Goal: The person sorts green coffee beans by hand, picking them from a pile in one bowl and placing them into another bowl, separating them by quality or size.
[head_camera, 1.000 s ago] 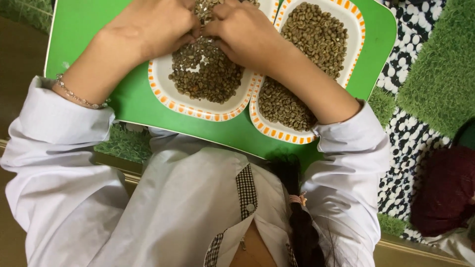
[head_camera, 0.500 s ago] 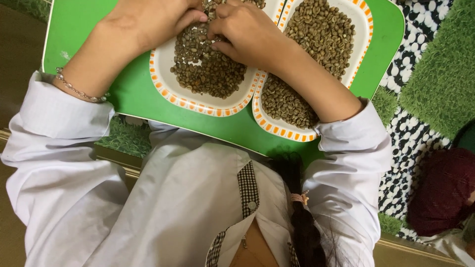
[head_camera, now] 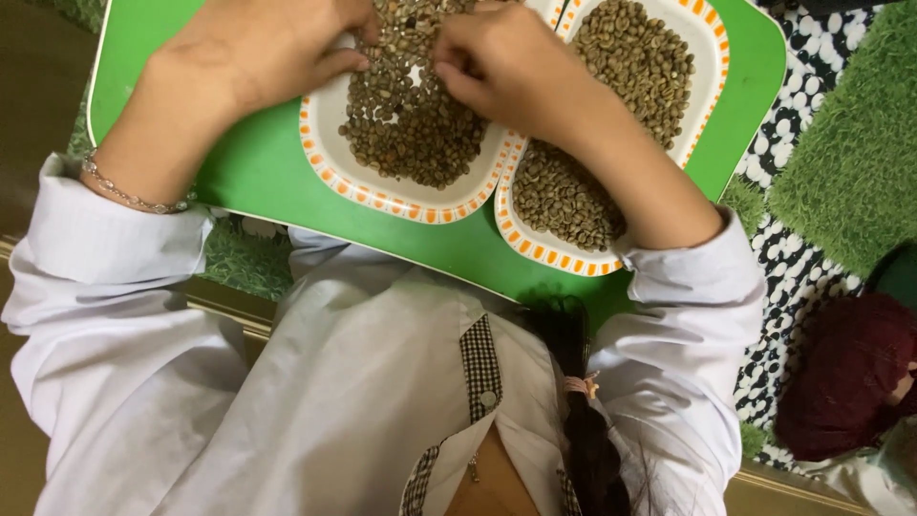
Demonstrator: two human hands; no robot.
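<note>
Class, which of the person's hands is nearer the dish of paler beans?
Right. The right hand lies beside the dish of paler beans, its forearm crossing over it; the left hand is beyond the darker-bean dish, farther off.

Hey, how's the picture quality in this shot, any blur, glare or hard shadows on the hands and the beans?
Head view: soft, even light with no glare on the green tray; beans in the left dish and the right dish look fairly sharp; left hand and right hand are slightly soft and cut off by the top edge; only faint shadows under the forearms.
</note>
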